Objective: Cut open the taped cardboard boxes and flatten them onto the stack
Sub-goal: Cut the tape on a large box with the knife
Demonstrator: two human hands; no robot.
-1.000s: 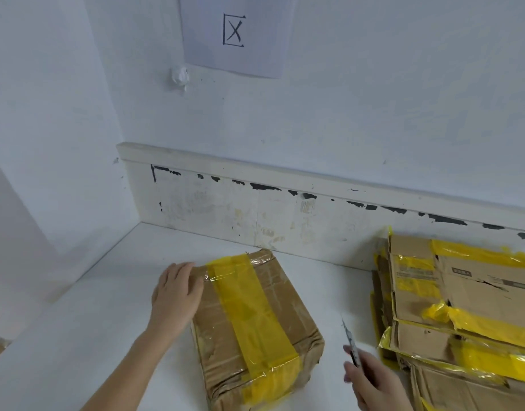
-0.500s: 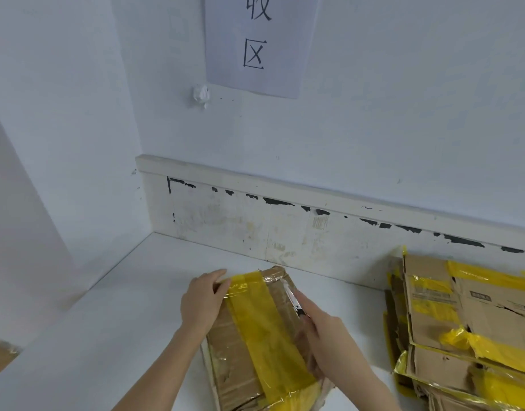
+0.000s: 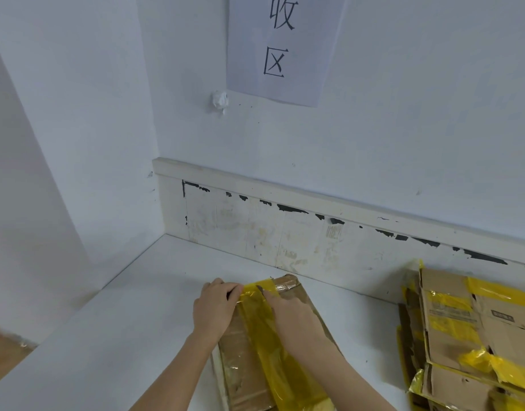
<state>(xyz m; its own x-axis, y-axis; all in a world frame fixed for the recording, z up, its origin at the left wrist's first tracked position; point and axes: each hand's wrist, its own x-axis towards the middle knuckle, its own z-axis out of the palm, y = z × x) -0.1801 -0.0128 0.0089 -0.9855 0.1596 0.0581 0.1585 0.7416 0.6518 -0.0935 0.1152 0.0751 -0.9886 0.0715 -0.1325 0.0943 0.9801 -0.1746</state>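
A brown cardboard box point(image 3: 243, 363) lies on the white table point(image 3: 130, 321), sealed with a wide strip of yellow tape point(image 3: 264, 330) and clear tape. My left hand point(image 3: 215, 310) grips the box's far left corner. My right hand point(image 3: 293, 314) rests on top of the box and holds a small knife, whose blade tip point(image 3: 259, 289) touches the yellow tape at the far edge. The stack of flattened boxes point(image 3: 468, 330) with yellow tape lies at the right.
White walls close the table's left and far sides, with a worn baseboard point(image 3: 285, 232) along the back. A paper sign point(image 3: 282, 46) hangs on the wall. A brown surface point(image 3: 3, 357) shows past the table's left edge.
My right hand came in from the right with the knife and now lies on the box, its blade at the far edge of the tape. The view tilted upward.
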